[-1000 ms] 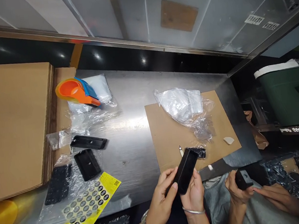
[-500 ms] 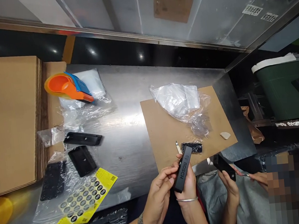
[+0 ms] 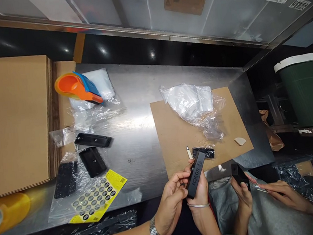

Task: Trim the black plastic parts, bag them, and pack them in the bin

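My right hand (image 3: 200, 189), with a bangle at the wrist, is closed around a long black plastic BOSCH case piece (image 3: 196, 174), its lettered side up. The fingers and thumb of my left hand (image 3: 172, 196), which has a metal watch at the wrist, are closed on the piece's left edge. What those fingertips press there is hidden. Just beyond the piece is a small pointed tool (image 3: 189, 153) with a pale handle; whether it lies on the cardboard or touches my fingers I cannot tell. A plastic-wrapped black piece (image 3: 207, 152) lies beside it.
A cardboard sheet (image 3: 172, 138) carries clear bags (image 3: 190, 100). At left are hollow black pieces (image 3: 92, 140), a yellow sticker sheet (image 3: 115, 183), an orange tape dispenser (image 3: 74, 86) and stacked cardboard (image 3: 14, 126). Close at right, a co-worker's hands (image 3: 242, 192) hold another black piece (image 3: 239, 176).
The view has shifted slightly, so the table things appear a little farther right. Both my hands keep hold of the case piece in nearly the same pose.
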`<state>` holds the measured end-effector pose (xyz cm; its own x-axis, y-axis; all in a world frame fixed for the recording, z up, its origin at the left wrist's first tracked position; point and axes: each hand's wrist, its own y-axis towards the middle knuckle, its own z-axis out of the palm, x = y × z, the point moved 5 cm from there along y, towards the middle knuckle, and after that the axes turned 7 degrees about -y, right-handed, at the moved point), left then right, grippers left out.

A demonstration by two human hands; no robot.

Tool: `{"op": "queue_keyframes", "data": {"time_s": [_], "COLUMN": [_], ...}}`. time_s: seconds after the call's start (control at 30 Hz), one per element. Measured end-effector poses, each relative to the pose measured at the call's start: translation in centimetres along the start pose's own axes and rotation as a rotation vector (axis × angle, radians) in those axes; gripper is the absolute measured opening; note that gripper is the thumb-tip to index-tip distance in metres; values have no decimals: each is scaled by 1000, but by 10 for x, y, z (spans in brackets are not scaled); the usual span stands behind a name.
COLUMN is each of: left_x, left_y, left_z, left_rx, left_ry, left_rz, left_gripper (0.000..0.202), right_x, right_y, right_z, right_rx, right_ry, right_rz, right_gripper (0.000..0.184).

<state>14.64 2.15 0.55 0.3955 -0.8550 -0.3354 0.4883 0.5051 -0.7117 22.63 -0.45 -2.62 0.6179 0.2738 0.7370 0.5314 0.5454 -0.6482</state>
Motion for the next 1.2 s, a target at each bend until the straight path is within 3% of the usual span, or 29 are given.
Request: {"op": "queue_keyframes", "data": {"time_s": [0.33,0.8,1.2], "left_x": [0,6,7], "left_y": [5,8,7], "left_z": [0,-6,-12], "left_rx": [-81,-118,-126], "left_ry": [-47,-86,-124], "left_rz": [5,8,4], "left_gripper": [21,14,12], "right_x": [-7,-11,-13], "right_y": [4,0,1], "right_z": [5,-2,3], "right_rx": [-4,-109,-73], "right_ry": [131,-90,-59], "right_rz": [121,81,88], "right_gripper": [33,38,37]}}
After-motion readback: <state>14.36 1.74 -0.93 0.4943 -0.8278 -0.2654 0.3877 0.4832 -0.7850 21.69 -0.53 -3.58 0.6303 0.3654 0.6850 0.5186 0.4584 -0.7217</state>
